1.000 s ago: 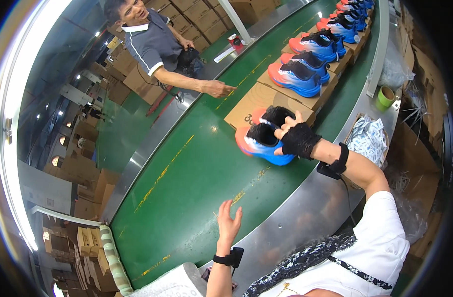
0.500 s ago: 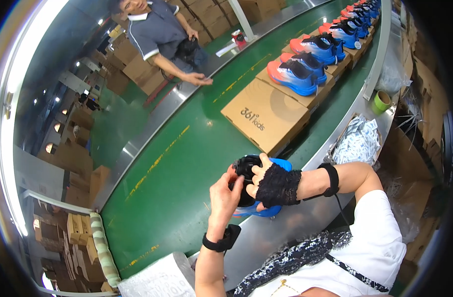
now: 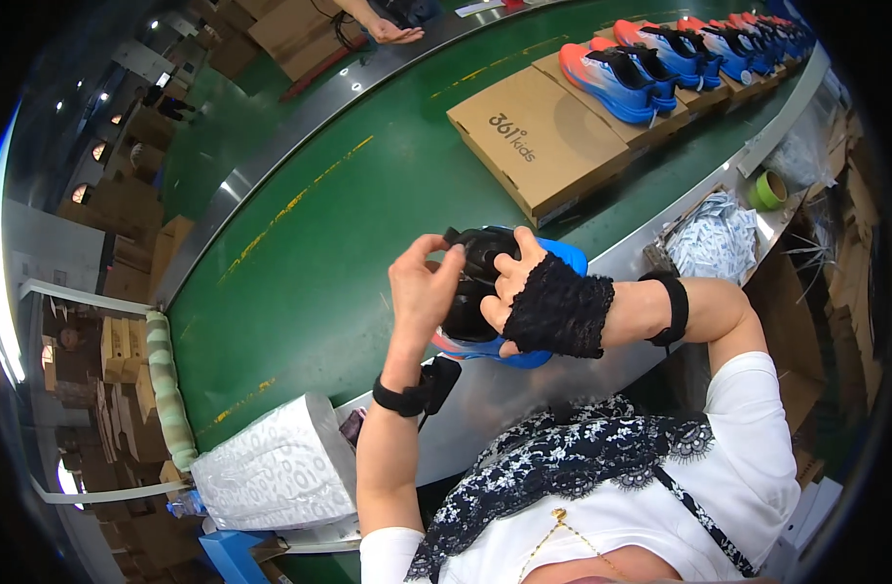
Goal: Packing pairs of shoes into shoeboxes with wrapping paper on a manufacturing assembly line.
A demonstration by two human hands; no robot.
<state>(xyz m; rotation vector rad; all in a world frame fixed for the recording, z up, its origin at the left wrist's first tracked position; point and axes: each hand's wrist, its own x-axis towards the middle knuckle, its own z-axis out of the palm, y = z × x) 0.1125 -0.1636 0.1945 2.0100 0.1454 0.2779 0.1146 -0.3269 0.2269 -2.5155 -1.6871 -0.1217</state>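
A pair of blue and orange sneakers (image 3: 569,257) with black insides sits at the near edge of the green conveyor, directly under my hands. My left hand (image 3: 422,292) pinches a black piece at the upper left of the shoes, between thumb and forefinger; whether it is tongue or collar I cannot tell. With bent fingers, my right hand (image 3: 543,292), in a black lace half-glove, grips the shoes at their openings from the right. My hands and the half-glove hide much of the pair.
A closed brown shoebox (image 3: 553,146) lies just beyond. Behind it, several matching sneakers (image 3: 621,83) stand on boxes in a row. Right of me are a container of small white packets (image 3: 714,238) and a green tape roll (image 3: 767,191). Another person's hand (image 3: 395,32) reaches over the far edge.
My view has tilted downward, so things sit higher in the picture and most of the other person has left it. Both my hands stay at the sneakers; my left fingers have shifted slightly.
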